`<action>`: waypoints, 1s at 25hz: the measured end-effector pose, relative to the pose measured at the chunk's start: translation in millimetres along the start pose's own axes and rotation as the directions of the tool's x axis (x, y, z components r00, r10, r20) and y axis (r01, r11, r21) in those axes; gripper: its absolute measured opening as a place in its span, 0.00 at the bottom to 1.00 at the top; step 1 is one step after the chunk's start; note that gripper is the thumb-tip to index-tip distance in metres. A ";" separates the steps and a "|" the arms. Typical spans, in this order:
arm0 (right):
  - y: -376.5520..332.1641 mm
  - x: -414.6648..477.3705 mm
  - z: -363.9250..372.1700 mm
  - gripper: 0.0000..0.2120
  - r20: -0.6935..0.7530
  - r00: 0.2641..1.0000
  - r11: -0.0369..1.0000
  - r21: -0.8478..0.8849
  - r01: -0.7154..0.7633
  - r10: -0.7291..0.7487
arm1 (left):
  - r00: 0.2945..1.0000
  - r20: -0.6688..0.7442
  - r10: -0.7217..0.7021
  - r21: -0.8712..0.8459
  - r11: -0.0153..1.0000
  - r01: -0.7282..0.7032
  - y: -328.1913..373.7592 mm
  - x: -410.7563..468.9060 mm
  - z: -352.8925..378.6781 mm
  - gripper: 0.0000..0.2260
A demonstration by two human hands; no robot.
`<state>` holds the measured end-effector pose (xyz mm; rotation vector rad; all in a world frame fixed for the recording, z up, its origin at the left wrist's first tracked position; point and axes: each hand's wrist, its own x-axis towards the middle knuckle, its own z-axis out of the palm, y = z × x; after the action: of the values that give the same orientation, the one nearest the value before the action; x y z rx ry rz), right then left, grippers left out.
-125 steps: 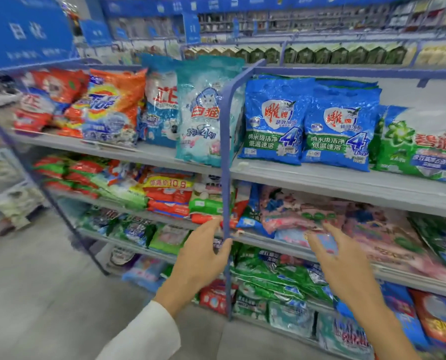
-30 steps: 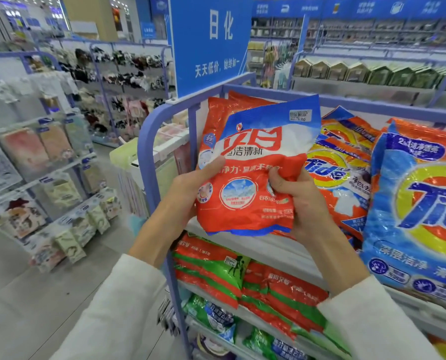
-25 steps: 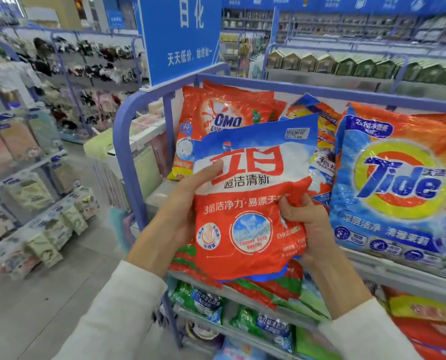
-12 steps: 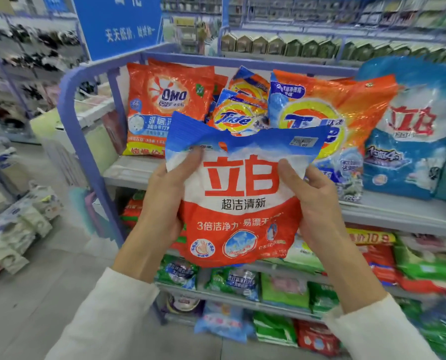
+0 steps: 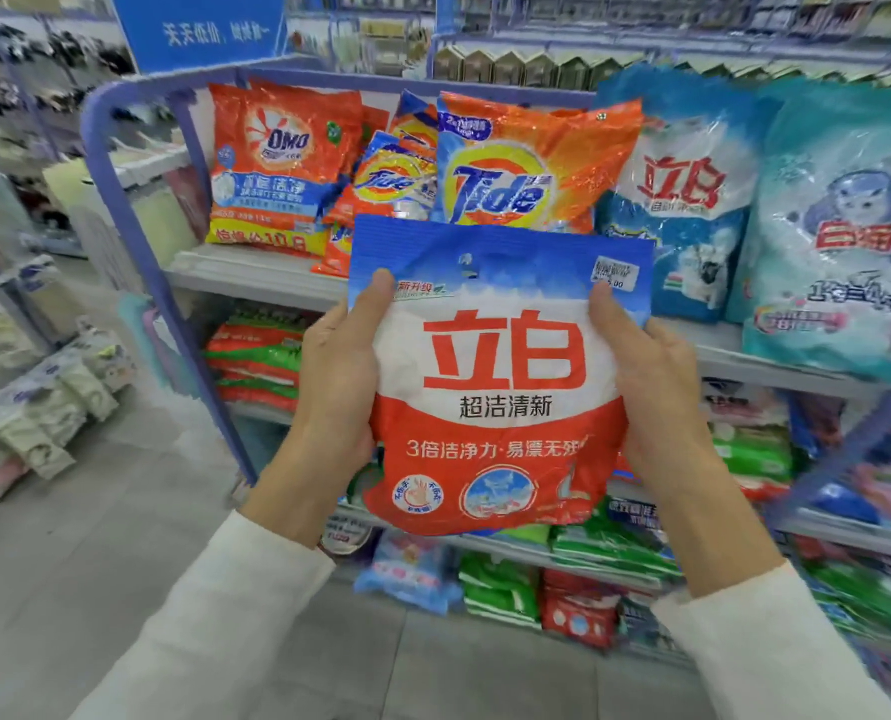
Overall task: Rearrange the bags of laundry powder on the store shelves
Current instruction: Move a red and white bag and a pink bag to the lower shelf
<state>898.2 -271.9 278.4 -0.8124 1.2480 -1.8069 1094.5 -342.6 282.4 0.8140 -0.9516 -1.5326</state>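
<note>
Up close, a person's two hands hold a red-and-white bag of laundry powder (image 5: 495,376) with a blue top band, upright in the air in front of store shelves. The left hand (image 5: 337,387) grips the bag's left edge, with the thumb lying across the front. The right hand (image 5: 651,392) grips the right edge the same way, its thumb just below a small price sticker (image 5: 616,272). Both arms wear white sleeves. Behind the held bag, standing on the top shelf (image 5: 256,272) from left to right, are an orange OMO bag (image 5: 282,163), a small Tide bag (image 5: 386,174), a large Tide bag (image 5: 526,163), a blue-and-white bag (image 5: 682,200) and a teal bag (image 5: 843,226). Lower shelves carry flat stacks of green and red bags (image 5: 256,356). A blue sign (image 5: 199,28) hangs above, at upper left.
</note>
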 end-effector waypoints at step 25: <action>69.8 -101.1 -102.5 0.14 -0.100 0.939 0.806 -0.489 -0.333 0.328 | 0.905 0.257 -0.339 0.339 0.909 0.244 -100.5 -67.8 -34.1 0.35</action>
<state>879.0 -153.1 172.9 -0.7936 1.7837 -1.2161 1091.9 -273.2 177.4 0.9839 -1.3681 -1.8433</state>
